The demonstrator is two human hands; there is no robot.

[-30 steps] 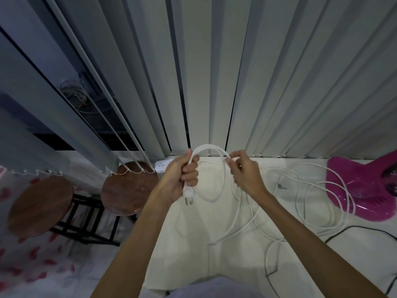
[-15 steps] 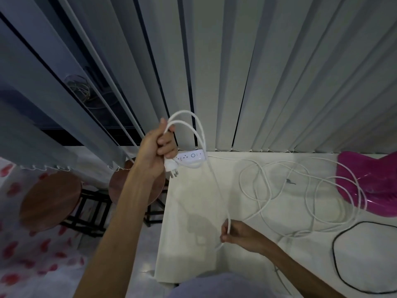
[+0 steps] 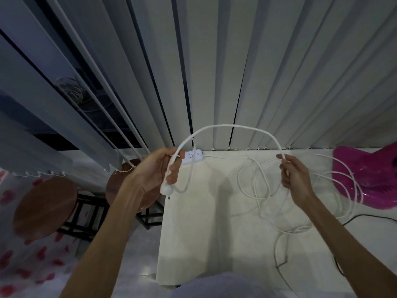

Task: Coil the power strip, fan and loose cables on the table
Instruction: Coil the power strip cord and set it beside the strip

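Note:
A white power cord [image 3: 232,126] arches in the air between my hands. My left hand [image 3: 160,172] grips one loop of it near the round white plug [image 3: 165,190], which hangs below the fist. My right hand [image 3: 295,176] pinches the cord farther along, to the right. The white power strip [image 3: 192,157] lies at the table's far left corner, partly behind my left hand. Loose white cable [image 3: 261,190] is tangled on the white table [image 3: 204,233]. The pink fan base [image 3: 365,175] stands at the right edge.
A thin black cable [image 3: 365,216] lies on the table's right side. Vertical blinds [image 3: 214,72] hang right behind the table. Two round wooden stools [image 3: 43,205] stand on the floor to the left, beside a spotted cloth.
My right hand rose from the table's near side to the far right, drawing the cord into a wide arch. My left hand dropped lower, still holding the plug end.

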